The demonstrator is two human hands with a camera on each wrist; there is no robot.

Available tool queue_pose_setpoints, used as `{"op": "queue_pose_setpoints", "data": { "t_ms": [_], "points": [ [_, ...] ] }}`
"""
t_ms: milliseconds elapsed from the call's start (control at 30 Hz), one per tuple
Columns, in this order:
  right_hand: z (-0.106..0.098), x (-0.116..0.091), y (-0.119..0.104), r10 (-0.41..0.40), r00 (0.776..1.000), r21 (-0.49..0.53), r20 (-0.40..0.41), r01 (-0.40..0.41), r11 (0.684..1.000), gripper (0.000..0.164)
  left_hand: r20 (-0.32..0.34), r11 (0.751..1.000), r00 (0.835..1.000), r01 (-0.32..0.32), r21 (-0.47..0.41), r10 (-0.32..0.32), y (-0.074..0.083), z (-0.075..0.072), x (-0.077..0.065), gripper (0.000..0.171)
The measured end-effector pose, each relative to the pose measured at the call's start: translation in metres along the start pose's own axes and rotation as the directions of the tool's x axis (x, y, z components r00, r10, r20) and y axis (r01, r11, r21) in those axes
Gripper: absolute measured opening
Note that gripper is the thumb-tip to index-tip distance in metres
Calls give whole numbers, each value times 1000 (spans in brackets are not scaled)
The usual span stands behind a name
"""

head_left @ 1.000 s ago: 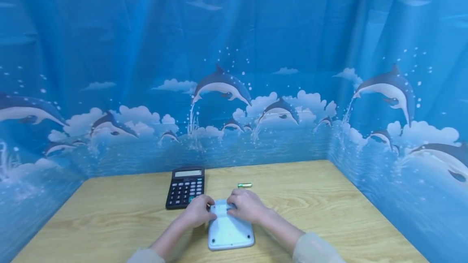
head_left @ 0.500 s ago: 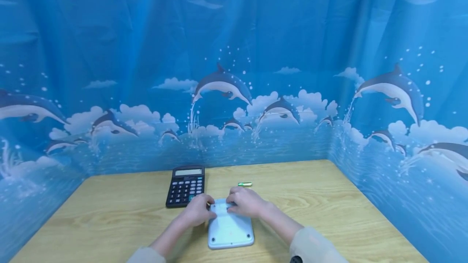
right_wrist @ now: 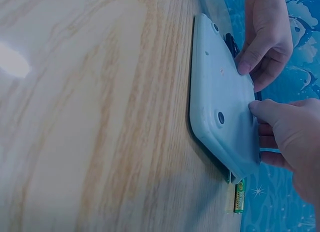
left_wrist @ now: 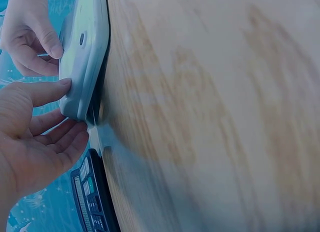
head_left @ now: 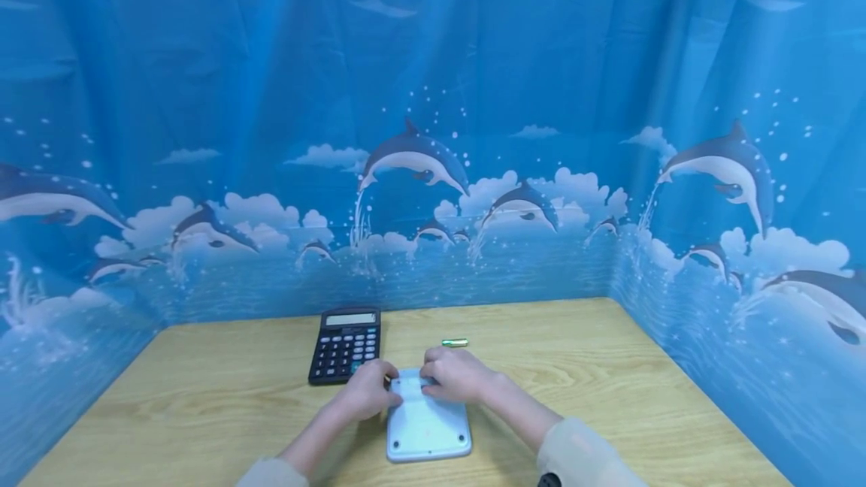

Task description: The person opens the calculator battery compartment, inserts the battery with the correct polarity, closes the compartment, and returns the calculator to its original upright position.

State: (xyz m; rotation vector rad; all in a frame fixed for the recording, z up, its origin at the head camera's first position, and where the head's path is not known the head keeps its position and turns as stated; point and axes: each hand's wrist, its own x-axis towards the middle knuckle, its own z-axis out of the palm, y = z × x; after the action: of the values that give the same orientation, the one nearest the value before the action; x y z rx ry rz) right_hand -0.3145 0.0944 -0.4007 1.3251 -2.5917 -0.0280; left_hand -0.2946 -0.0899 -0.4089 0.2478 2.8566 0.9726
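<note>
A white calculator (head_left: 429, 427) lies back side up on the table, round dark feet at its near corners. My left hand (head_left: 367, 391) grips its far left corner, thumb (left_wrist: 52, 92) on the back and fingers (left_wrist: 67, 139) at the edge. My right hand (head_left: 456, 376) holds the far right part, thumb (right_wrist: 270, 111) on the back and the other fingers curled at the far edge. Between the hands shows the upper back; what lies under the right fingers is hidden. A green battery (head_left: 455, 342) lies just beyond the right hand, also a battery (right_wrist: 240, 196) in the right wrist view.
A black calculator (head_left: 346, 344), keys up, lies beyond the left hand, close to its fingers. The wooden table (head_left: 575, 367) ends at a blue dolphin-print curtain (head_left: 501, 96) behind and at the sides.
Both hands keep their places on the white calculator; the right sleeve has shifted slightly, now showing a dark button. The black calculator and battery lie as before.
</note>
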Motion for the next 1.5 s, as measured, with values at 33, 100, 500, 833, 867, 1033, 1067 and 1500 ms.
{"op": "queue_pose_setpoints", "data": {
  "t_ms": [33,100,500,833,867,1033,1067,1500],
  "points": [
    [0,0,0,-8,1000,-13,0,8,1000,19,1,1000,1000,0,-2,0,0,0,0,38],
    [1,0,0,-23,1000,-32,-3,23,999,18,5,1000,1000,0,-6,0,0,0,0,38],
    [4,-2,0,-104,994,-100,-38,100,990,15,14,1000,1000,6,-11,-6,-1,1,1,38],
    [6,-3,-1,-150,987,-171,-63,137,976,16,18,1000,1000,15,-11,-15,0,0,-1,37],
    [6,-3,0,-153,986,-177,-64,140,974,16,17,1000,1000,17,-11,-17,0,0,-1,37],
    [9,-4,1,-164,983,-198,-78,146,969,17,11,1000,1000,18,-12,-17,0,1,-1,38],
    [9,-4,1,-164,983,-199,-79,146,969,18,9,1000,1000,16,-11,-16,1,1,0,38],
    [8,-2,4,-151,987,-186,-59,138,973,17,14,1000,1000,24,-2,-24,2,0,0,36]
  ]
}}
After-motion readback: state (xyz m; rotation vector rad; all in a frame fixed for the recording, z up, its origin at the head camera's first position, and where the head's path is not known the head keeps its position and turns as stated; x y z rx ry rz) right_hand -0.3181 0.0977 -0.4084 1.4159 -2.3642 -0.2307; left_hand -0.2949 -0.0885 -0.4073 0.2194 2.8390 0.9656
